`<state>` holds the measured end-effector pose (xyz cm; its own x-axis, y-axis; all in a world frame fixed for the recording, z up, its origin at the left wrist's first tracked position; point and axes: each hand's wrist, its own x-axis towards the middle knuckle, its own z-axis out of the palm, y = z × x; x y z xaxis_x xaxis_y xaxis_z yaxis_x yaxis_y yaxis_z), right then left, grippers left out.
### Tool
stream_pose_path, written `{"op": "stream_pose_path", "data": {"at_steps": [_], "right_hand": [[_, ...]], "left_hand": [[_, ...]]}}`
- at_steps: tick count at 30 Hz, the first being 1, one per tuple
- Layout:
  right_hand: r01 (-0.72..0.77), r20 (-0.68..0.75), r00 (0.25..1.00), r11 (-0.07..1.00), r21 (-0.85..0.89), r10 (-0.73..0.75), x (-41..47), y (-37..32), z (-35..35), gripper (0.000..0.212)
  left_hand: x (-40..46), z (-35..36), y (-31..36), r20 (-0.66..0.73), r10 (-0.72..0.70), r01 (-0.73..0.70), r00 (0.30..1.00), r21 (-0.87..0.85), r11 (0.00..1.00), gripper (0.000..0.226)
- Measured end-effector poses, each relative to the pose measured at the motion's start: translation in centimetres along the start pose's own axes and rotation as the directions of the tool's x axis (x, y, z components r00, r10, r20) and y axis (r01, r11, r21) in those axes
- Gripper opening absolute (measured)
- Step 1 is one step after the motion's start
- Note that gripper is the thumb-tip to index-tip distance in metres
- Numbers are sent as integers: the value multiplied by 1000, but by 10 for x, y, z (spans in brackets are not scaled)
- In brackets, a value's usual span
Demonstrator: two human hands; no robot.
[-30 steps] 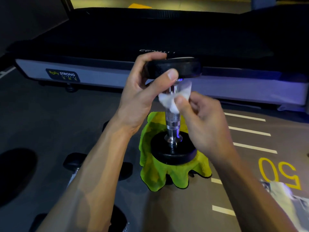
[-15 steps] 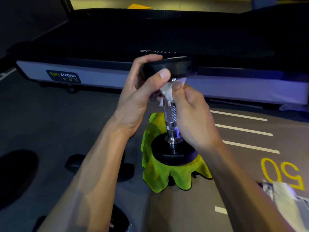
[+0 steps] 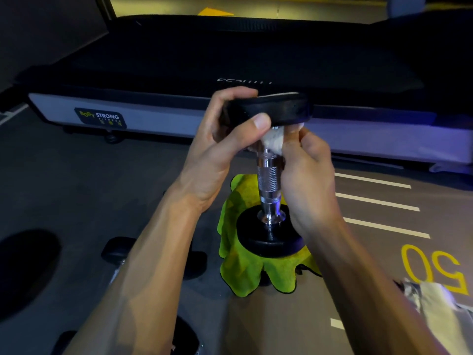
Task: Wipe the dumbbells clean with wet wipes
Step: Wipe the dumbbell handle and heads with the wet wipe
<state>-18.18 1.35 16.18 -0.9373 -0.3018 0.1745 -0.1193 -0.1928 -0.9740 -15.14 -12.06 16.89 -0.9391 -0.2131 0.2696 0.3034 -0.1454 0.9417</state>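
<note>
At far left a dark oval patch (image 3: 24,271) lies on the grey floor (image 3: 76,190), and another dumbbell (image 3: 115,252) lies partly behind the left forearm. The left hand (image 3: 217,155) grips the rim of the top plate of the upright dumbbell (image 3: 268,175), thumb on its near edge and fingers curled over the far side. The dumbbell's bottom plate stands on a yellow-green cloth (image 3: 245,272) spread on the floor. The right hand (image 3: 307,175) pinches a white wet wipe (image 3: 273,142) against the chrome handle just under the top plate. Behind runs a treadmill (image 3: 179,73); at right are white floor stripes (image 3: 378,201), a yellow "50" (image 3: 435,267) and a crumpled wrapper (image 3: 435,301)
</note>
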Motion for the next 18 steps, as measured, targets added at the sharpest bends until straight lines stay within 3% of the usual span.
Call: {"op": "stream_pose_path", "data": {"at_steps": [4, 8, 12, 15, 18], "right_hand": [[-106, 48, 994, 989, 101, 101, 5, 1, -3, 35], [-15, 193, 979, 963, -271, 70, -2, 7, -21, 47], [154, 346, 937, 842, -516, 41, -10, 11, -45, 37], [142, 431, 887, 789, -597, 166, -16, 17, -62, 36], [29, 505, 808, 835, -549, 304, -24, 21, -75, 34]], "left_hand": [[-1, -1, 0, -6, 20, -20, 1000, 9, 1000, 41], [-3, -3, -1, -10, 37, -37, 999, 26, 999, 38], [-2, -2, -2, -49, 38, -33, 998, 93, 995, 39], [-2, -1, -1, -69, 19, -11, 997, 115, 993, 42], [-3, 1, 0, -54, 8, -2, 999, 103, 995, 42]]}}
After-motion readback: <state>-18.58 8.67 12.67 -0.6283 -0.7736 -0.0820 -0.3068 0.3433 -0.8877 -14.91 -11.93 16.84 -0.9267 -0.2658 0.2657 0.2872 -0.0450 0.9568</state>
